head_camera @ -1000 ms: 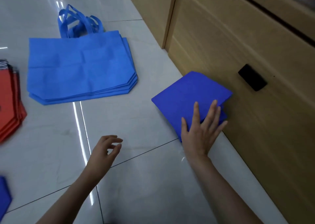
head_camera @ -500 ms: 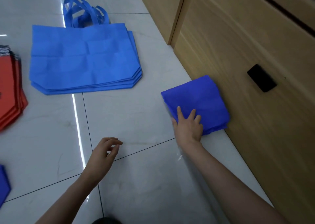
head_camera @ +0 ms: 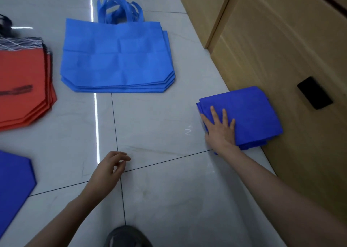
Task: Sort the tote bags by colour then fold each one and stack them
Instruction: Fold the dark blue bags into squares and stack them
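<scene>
A stack of folded dark blue tote bags lies on the tiled floor against the wooden cabinet. My right hand rests flat on its near left edge with straight fingers. My left hand hovers over the floor with loosely curled fingers and holds nothing. Several unfolded light blue tote bags lie stacked farther back, handles pointing away. A pile of red tote bags sits at the left edge. Another dark blue bag lies flat at the lower left, partly cut off.
A wooden cabinet with a black recessed handle runs along the right side. Glossy white floor tiles lie between the piles. A grey shoe tip shows at the bottom edge.
My right hand pushed the folded dark blue stack against the cabinet and squared it up, then flattened on its near edge. The view shifted left. My left hand barely moved.
</scene>
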Demonstrator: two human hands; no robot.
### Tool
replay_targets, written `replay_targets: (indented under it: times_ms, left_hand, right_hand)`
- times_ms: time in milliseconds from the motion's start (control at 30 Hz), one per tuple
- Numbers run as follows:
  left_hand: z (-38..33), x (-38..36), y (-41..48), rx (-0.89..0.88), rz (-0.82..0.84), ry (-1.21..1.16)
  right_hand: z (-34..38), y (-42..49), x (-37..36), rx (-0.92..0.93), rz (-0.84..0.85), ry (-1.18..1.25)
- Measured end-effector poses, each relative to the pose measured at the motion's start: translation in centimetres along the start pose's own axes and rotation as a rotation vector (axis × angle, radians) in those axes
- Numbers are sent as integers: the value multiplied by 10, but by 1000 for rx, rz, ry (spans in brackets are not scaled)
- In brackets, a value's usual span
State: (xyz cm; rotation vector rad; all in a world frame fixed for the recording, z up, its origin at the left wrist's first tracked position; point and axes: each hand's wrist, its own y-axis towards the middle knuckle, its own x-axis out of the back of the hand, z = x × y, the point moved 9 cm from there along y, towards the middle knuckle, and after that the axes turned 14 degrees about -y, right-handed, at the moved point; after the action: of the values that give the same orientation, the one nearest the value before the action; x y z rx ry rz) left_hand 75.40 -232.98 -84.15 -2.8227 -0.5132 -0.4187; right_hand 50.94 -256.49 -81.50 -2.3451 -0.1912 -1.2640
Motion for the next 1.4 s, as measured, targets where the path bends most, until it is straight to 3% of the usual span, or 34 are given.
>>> replay_targets:
  times_ms: [133,200,300,533,667,767,833,933,1100,1200,1300,1400]
  left_hand:
    - [8,19,-6,10,-21,17]
    - [11,28,-10,18,-20,31]
    - [15,53,-21,18,-73,38]
    - [51,139,-74,101,-260,135]
    - [73,193,-105,165,-404,393]
    - [102,220,-133,369,-490,516]
    - [131,222,-149,539,-446,477]
    - [143,217,-155,530,-375,467]
    - [131,177,-150,386,-215,546]
    - [124,161,-149,346,-203,491]
    - [116,167,-154,290,-240,371]
    - [102,215,-177,242,-634,363]
  right_hand:
    - [7,-5,17,-20,-29,34]
    - [25,-14,43,22,-210,52]
    - [81,-34,79,249,-447,146]
    - [238,-62,107,713,-260,275]
    - [308,-80,118,865,-128,298]
    - [349,-100,125,944,-114,294]
    - [369,-112,129,984,-115,310]
    - [388,-118,137,964,-99,413]
    - [402,-106,141,680,261,1034]
    - [402,-100,135,552,329,1090]
    - [402,-114,158,746,131,1037]
    - [395,-134,183,947,-112,953]
